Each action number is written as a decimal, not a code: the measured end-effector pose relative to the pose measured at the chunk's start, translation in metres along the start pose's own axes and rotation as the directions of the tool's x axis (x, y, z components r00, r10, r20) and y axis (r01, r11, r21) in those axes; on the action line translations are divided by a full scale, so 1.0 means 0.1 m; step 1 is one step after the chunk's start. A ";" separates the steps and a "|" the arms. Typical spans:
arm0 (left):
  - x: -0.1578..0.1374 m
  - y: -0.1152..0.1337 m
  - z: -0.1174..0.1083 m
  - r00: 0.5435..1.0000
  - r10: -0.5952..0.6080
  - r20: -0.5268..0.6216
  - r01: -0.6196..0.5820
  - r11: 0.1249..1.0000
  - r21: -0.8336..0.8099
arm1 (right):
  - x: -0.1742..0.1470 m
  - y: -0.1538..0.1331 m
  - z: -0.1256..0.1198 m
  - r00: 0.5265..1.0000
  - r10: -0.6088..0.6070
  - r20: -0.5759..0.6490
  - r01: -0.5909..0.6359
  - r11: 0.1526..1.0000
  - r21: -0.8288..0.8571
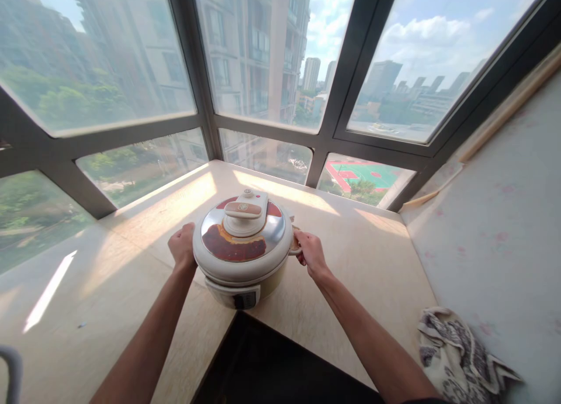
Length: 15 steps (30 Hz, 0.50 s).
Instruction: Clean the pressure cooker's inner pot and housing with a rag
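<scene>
The right hand (311, 253) is closed around the beige side handle (294, 252) of a round white electric cooker (240, 262) with a glossy silver-and-brown lid, between both hands. The left hand (182, 245) curls tightly against its opposite side, fingertips hidden. A crumpled cream-and-dark patterned cloth (458, 357) lies to the right hand's right, nearer the person.

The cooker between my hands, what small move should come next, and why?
I'd probably ease the cooker slightly toward the windows with both hands: its front base looks close to the dark area, while pale counter shows behind it. Your right hand grips the side handle; your left hand is at the opposite side, though its hold is hidden.
</scene>
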State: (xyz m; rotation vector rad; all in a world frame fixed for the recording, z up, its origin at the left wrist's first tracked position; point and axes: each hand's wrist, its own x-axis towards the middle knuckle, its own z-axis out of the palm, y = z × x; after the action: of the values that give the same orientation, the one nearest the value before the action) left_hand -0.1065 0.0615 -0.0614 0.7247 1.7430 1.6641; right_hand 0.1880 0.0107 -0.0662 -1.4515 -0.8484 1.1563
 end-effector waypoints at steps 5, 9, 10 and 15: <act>-0.52 -0.11 0.38 1.000 0.018 -0.006 -0.018 0.998 -0.061 | -0.04 -0.03 -0.52 0.984 0.002 -0.177 0.008 0.998 0.058; -0.91 -0.20 0.66 0.996 0.026 0.089 -0.016 0.994 -0.111 | -0.15 -0.04 -1.02 0.959 -0.038 -0.280 0.054 0.997 0.052; -1.01 -0.22 0.73 0.993 0.020 0.118 -0.006 0.993 -0.116 | -0.19 -0.05 -1.14 0.953 -0.038 -0.301 0.055 0.997 0.048; -1.49 -0.29 0.97 0.968 0.016 0.249 0.010 0.995 -0.102 | -0.31 -0.05 -1.68 0.922 -0.050 -0.385 0.069 0.997 0.035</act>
State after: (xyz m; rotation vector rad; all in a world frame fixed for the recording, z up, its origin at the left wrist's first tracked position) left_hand 0.0651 0.0124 -0.0830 0.8495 1.4712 1.5763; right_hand 0.3401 -0.0660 -0.0568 -1.5354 -0.5814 0.8012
